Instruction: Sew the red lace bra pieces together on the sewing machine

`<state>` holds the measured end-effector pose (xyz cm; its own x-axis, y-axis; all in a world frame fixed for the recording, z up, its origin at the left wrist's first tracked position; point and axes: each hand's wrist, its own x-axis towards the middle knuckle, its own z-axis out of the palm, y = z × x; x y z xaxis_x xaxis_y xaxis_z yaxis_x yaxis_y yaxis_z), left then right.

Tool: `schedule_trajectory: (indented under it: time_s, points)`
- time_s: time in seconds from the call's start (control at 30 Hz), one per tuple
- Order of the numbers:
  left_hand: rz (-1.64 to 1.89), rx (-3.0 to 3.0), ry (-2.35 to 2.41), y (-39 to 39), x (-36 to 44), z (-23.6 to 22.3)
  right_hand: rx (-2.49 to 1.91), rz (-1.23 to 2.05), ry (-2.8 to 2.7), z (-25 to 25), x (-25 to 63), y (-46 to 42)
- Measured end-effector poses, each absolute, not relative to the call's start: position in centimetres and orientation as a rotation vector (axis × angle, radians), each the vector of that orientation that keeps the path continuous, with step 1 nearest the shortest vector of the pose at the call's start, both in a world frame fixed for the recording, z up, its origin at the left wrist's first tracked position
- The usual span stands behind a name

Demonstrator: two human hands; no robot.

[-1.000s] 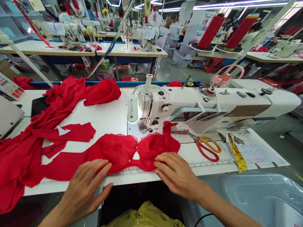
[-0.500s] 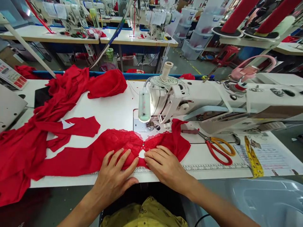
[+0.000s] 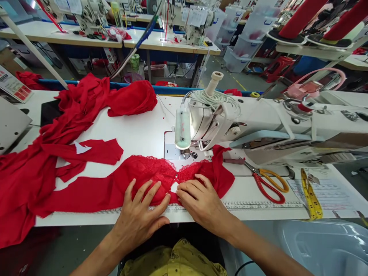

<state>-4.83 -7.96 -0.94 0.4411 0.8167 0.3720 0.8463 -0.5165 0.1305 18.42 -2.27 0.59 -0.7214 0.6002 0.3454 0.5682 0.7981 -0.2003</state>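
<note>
At the left, part of the white table is being covered by heaped red fabric. Just in front of the sewing machine, the red lace bra is being pressed flat by the left hand, its fingers being spread, nothing being gripped. Its other cup is being touched by the right hand, fingers being held close and slightly bent; whether cloth is being pinched cannot be told. Rightward, scissors and a yellow measuring tape are being supported.

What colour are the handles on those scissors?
There's one red handle and one orange-yellow handle. They show best in the head view.
</note>
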Motion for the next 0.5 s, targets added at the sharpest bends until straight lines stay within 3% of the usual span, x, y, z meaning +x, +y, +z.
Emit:
schedule_trajectory:
  time_s: [0.5]
  points:
    - [-0.641,-2.570,-1.559,-8.12,-4.85,-1.05,-0.899,0.115,-2.493,1.25,19.14,-2.64]
